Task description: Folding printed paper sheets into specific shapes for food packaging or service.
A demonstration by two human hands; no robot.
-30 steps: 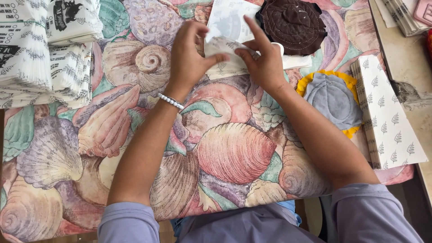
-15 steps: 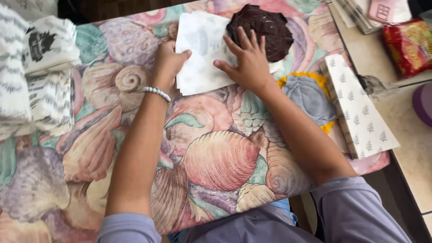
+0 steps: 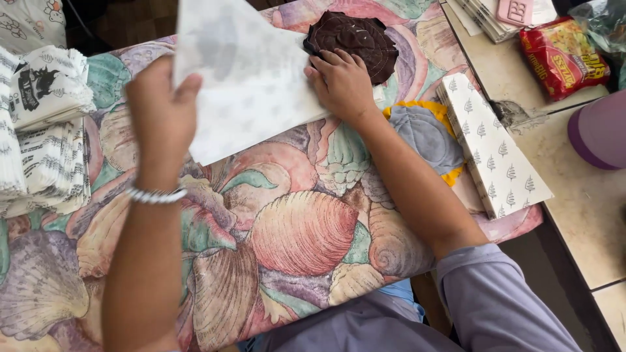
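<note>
So the left hand (image 3: 162, 117) has the white patterned cloth (image 3: 251, 78) pinched by its near-left edge and lifted off the shell-print cover (image 3: 287, 234) — thumb on top, the other fingers hidden behind the fabric, so I can't tell exactly how they curl; the right hand (image 3: 342, 81) lies flat with fingers spread loosely, pressing the cloth's right edge down, fingertips touching the dark brown round piece (image 3: 355, 39) just beyond it; so the cloth slopes from the raised left side down to the pinned right side, its long axis running roughly from the top of the frame toward the person on a slant; the left hand is the one actually gripping it, the right one just anchors it. A folded white cloth with little tree prints (image 3: 495, 146) sits to the right, near the forearm — a grey and yellow round piece (image 3: 427, 133) lies partly under that arm; folded printed cloths (image 3: 42, 130) stack up at the left.
</note>
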